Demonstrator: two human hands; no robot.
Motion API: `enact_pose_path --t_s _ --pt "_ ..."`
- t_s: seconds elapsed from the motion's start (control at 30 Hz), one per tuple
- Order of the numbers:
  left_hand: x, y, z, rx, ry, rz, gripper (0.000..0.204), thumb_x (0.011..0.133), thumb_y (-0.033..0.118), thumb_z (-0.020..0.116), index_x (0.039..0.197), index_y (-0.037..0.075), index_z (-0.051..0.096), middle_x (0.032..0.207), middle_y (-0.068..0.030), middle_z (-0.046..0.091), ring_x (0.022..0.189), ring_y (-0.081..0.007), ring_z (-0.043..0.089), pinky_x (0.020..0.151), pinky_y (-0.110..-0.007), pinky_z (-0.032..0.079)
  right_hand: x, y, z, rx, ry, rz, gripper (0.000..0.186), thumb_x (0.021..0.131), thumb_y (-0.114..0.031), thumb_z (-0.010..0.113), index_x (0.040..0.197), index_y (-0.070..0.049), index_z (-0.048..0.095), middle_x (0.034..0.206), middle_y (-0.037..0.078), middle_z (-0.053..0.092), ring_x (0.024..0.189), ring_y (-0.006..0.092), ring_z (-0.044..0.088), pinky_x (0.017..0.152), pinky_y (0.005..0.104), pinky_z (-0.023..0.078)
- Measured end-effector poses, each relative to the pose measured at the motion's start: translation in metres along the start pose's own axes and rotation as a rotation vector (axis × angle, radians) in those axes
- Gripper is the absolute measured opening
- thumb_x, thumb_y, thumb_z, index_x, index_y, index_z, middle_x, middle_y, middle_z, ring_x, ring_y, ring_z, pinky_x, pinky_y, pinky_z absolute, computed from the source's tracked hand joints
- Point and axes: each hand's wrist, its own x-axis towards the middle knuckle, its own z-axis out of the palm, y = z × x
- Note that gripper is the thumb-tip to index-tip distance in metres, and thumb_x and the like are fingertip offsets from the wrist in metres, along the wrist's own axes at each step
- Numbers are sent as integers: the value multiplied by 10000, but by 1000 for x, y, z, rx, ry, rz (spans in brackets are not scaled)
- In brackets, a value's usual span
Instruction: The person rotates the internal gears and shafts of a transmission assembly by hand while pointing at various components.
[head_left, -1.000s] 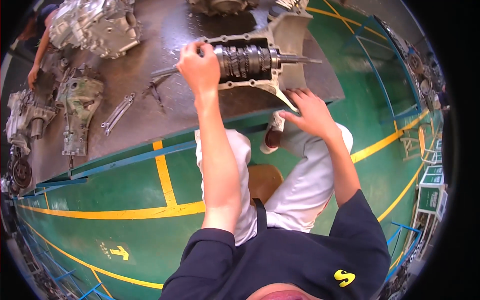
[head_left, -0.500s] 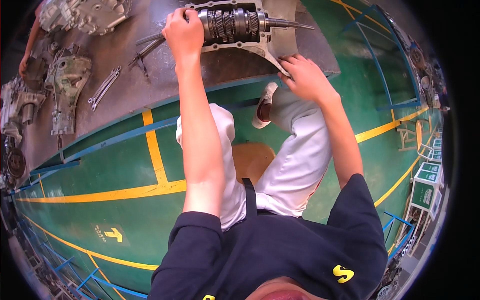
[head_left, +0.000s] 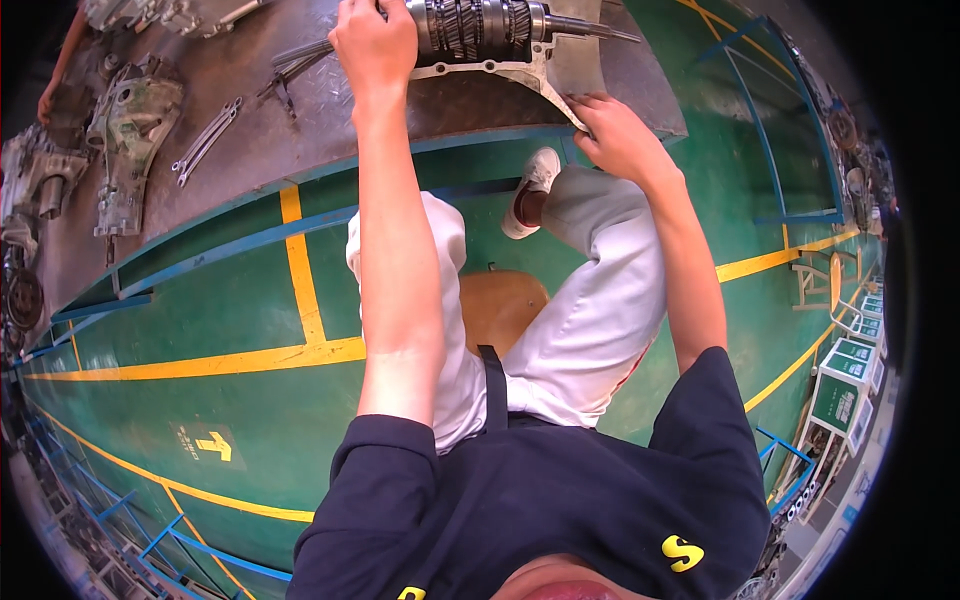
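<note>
Here, right hand (head_left: 622,137) on housing (head_left: 515,72)

Gears (head_left: 478,30) in the housing (head_left: 510,70), on the surface (head_left: 330,140).
Wrenches (head_left: 207,141) lie between a casing (head_left: 137,135) leftward and the housing; a shaft (head_left: 590,29) extends rightward from the gears. Left hand (head_left: 376,45) at the housing's left end, right hand (head_left: 618,135) at its near-right tip; a stool (head_left: 495,305) stands before the surface.

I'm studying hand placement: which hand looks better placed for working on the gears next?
Probably the left: the left hand is immediately beside the gears, while the right hand is at the flared end of the housing, farther from them.
</note>
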Motion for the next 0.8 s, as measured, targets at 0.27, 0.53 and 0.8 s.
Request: enact_pose_path --t_s 0.27,0.53,0.8 --pt "-5 -1 -8 16 -2 16 262 891 165 485 985 -4 661 983 -240 644 948 -415 605 837 -457 474 -2 -6 -4 -17 13 -10 444 768 -93 588 1186 55 576 1078 205 640 1072 348 560 928 409 465" --pt "-15 10 -14 29 -14 1 289 912 190 467 995 -12 655 998 -247 641 953 -422 602 843 -463 470 -8 3 -1 54 59 -41 282 766 -104 604 995 56 637 990 213 647 991 386 583 867 442 474" --pt "-15 9 -13 -9 -16 -10 306 925 215 465 975 -27 646 971 -266 628 931 -450 590 834 -484 461 -9 7 -7 44 71 -87 248 759 -102 594 952 46 639 987 223 644 949 391 588 853 445 472"
